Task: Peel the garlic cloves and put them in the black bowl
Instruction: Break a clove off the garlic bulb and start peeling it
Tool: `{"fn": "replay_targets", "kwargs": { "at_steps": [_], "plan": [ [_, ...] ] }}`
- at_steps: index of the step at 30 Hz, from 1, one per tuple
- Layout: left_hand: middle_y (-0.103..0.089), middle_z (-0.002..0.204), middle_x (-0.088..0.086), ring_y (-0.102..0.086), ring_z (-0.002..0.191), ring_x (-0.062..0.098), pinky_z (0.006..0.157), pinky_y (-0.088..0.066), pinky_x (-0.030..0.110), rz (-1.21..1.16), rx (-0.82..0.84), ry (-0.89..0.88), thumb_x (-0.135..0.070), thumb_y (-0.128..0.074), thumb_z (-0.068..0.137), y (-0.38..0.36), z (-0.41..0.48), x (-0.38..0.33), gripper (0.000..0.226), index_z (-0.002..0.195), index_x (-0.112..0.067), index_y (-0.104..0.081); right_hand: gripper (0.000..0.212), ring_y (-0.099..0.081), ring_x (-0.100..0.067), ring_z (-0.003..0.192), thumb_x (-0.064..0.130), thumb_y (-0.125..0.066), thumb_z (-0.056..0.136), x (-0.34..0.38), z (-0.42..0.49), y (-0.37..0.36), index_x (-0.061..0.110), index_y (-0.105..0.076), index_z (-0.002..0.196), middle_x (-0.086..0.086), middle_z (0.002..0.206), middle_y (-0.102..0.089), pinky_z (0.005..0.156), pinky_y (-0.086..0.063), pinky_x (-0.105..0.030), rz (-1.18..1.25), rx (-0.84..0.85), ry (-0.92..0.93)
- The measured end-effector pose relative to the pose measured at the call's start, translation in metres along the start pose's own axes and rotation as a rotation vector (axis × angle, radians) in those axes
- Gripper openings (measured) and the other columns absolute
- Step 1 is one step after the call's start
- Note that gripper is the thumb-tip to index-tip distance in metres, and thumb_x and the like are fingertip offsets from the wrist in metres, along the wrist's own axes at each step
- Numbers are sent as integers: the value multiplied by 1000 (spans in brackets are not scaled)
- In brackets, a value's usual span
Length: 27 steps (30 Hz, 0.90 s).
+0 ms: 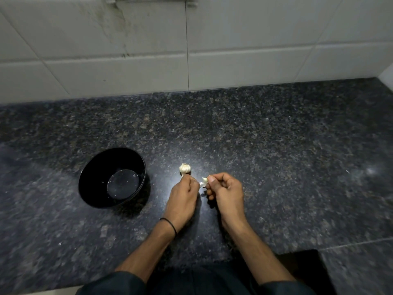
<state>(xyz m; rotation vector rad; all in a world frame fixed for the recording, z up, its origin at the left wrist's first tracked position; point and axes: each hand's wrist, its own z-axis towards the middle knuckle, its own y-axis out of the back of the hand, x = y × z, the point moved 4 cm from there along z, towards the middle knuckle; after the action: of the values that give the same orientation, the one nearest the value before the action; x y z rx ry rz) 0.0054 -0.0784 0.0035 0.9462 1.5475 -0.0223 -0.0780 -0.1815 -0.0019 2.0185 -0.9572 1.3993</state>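
Note:
A white garlic bulb [185, 168] stands on the dark granite counter [265, 145], just beyond my left hand [182, 196]. My left hand's fingertips pinch something pale at its tip, close to the bulb's near side. My right hand [225, 192] pinches a garlic clove [204, 181] between thumb and curled fingers, and the two hands meet at the clove. The black bowl [112, 177] sits on the counter to the left of both hands, upright, with nothing seen inside it but a few specks.
A white tiled wall [191, 50] rises behind the counter. The counter's front edge runs near my dark sleeves [119, 282], with a step in the edge at the lower right.

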Motion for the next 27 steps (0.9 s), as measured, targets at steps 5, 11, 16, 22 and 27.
{"fn": "replay_targets", "kwargs": {
  "at_steps": [5,11,16,22,27],
  "plan": [
    [-66,66,-4,-63,65,11,64,-48,34,7,-10,-81,-36,-54,102,2,-1,0,34,73,-19,-56,19,-55,-12,55,20,-65,97,6,-3,1,12,-69,81,-2,63,-66,49,-43,-25,-28,-4,36],
    [-71,88,-11,-65,85,-1,76,-47,11,-35,-45,-144,-9,-61,95,0,-4,0,16,98,-24,-64,22,-55,-13,56,20,-64,97,8,-4,3,13,-70,77,-5,65,-67,51,-46,-28,-69,-9,69],
    [-74,84,-9,-70,81,8,73,-55,31,-201,-50,-112,-21,-65,96,4,-5,-10,7,93,-26,-69,19,-63,-8,57,18,-64,97,7,-3,5,17,-70,79,-1,67,-71,56,-51,-29,-175,-44,139],
    [-75,78,-2,-72,79,20,80,-59,48,-295,-75,-53,-6,-70,87,4,1,-5,16,81,-20,-73,21,-64,-14,59,25,-64,96,6,-4,2,19,-67,76,4,64,-69,60,-53,-34,-339,-67,156],
    [-74,76,-2,-71,77,17,79,-59,43,-311,-85,-92,1,-69,88,3,-4,-9,20,80,-16,-72,33,-38,-11,41,14,-58,97,0,-3,-8,11,-59,65,-2,51,-51,41,-26,-23,98,-36,-283]
  ]
}}
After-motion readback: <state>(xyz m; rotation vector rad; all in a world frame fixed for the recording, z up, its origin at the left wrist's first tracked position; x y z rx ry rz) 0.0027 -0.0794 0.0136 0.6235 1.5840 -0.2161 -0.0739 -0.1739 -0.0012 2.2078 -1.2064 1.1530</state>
